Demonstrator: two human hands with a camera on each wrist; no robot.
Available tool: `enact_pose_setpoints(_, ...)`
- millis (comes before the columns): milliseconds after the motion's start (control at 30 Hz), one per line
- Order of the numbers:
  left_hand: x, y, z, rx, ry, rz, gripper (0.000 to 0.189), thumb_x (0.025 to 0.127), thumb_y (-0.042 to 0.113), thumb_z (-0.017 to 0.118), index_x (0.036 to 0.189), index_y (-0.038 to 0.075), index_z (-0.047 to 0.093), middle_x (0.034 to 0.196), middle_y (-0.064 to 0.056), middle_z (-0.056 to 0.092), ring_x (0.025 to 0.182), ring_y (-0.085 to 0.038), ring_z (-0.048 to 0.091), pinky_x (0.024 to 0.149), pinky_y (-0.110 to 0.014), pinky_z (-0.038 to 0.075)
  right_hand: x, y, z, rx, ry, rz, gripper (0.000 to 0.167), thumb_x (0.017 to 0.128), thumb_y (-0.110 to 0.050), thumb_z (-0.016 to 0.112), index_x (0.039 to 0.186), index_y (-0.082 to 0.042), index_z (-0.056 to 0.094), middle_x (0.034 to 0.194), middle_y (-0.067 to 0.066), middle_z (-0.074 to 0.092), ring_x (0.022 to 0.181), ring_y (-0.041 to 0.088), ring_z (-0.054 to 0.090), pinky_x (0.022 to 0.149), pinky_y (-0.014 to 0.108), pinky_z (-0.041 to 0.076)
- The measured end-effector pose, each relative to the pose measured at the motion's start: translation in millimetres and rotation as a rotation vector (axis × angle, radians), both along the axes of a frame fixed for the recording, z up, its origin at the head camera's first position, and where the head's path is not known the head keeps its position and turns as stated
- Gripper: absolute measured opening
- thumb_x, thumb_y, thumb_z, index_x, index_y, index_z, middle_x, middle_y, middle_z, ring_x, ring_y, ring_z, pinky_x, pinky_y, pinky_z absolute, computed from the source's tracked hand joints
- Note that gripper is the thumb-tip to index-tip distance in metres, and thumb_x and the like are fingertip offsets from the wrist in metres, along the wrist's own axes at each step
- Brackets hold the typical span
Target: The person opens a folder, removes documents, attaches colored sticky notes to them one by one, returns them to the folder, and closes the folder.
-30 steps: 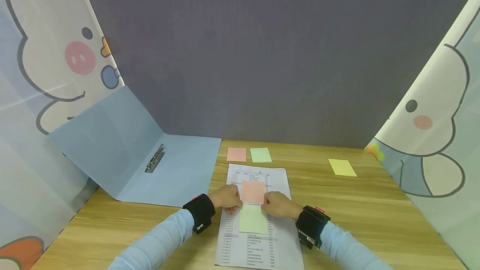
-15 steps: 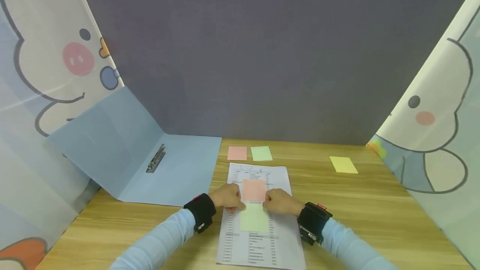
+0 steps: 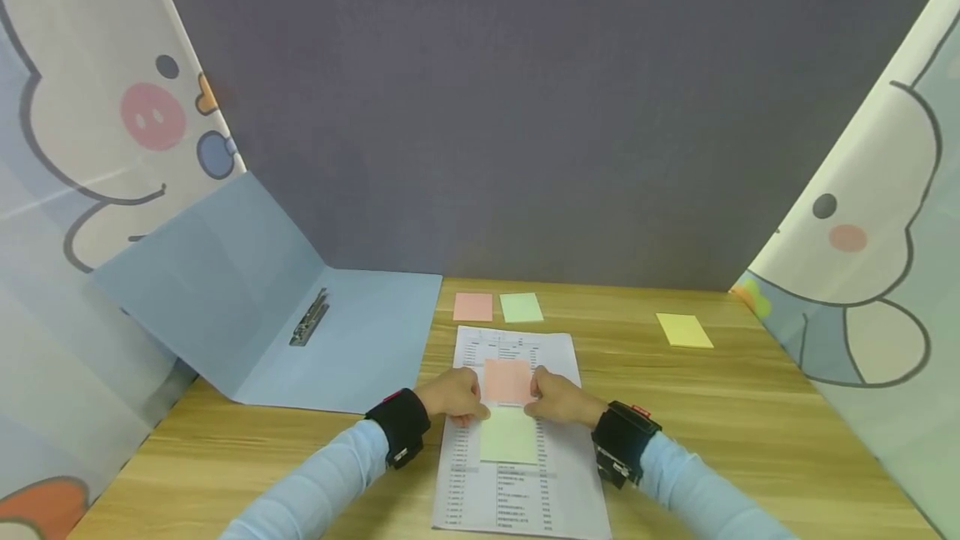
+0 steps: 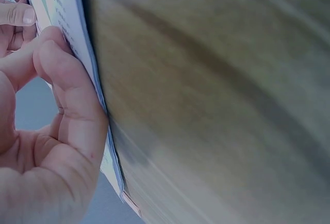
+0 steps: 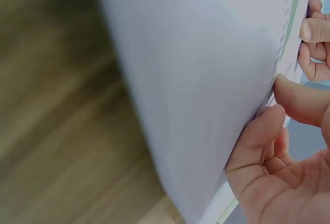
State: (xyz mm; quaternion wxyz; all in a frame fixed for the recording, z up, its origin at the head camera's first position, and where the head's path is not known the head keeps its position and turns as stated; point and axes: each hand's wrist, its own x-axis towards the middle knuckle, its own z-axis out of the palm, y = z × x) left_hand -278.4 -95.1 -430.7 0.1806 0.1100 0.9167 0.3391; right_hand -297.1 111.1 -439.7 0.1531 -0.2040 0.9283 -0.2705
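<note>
A pink sticky note lies on a stack of printed sheets, directly above a pale green sticky note. My left hand is at the pink note's left edge, fingers curled. In the left wrist view, that hand's thumb and index finger meet at their tips, pinching by the note. My right hand touches the pink note's right edge. Its index finger is by the side and its thumb near the lower corner, slightly apart; whether they pinch the note is unclear.
A blue folder stands open at the left, with a metal clip inside. Behind the sheets lie a pink note pad and a green one. A yellow pad lies farther right on the wooden table.
My right hand's index finger has moved up along the pink note's right edge, opening a gap to the thumb. The left hand stays nearly still, and the notes keep their places.
</note>
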Motion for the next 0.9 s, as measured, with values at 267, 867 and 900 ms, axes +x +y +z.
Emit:
enact_pose_setpoints(267,-1.7,2.2,-0.7,-0.019,0.012,-0.007,0.019,0.077,0.013,0.068,0.068,0.006,0.053,0.053,0.000,0.054,0.045,-0.010,0.054,0.046,-0.021,0.045,2.6,-17.9,-0.4,0.113,-0.029,-0.125,0.076,0.074,-0.053,0.065,0.115,0.009,0.047,0.089,0.012,0.057,0.072,0.021,0.050,0.060,0.032,0.042)
enact_pose_setpoints(867,-0.3,1.5,0.4,0.018,-0.019,0.017,0.021,0.077,0.013,0.070,0.064,0.006,0.054,0.052,0.000,0.054,0.044,-0.010,0.054,0.046,-0.021,0.046,2.4,-23.4,4.0,0.144,-0.064,-0.127,0.061,0.074,-0.040,0.069,0.112,0.005,0.052,0.079,0.007,0.052,0.066,0.020,0.051,0.054,0.029,0.039)
enact_pose_setpoints(900,-0.5,1.1,0.2,0.015,-0.017,0.019,0.021,0.077,0.013,0.070,0.065,0.007,0.053,0.053,0.000,0.054,0.044,-0.009,0.054,0.046,-0.021,0.047,1.8,-22.3,3.7,0.129,-0.062,-0.109,0.056,0.075,-0.037,0.069,0.111,0.004,0.053,0.077,0.006,0.052,0.064,0.019,0.051,0.053,0.029,0.039)
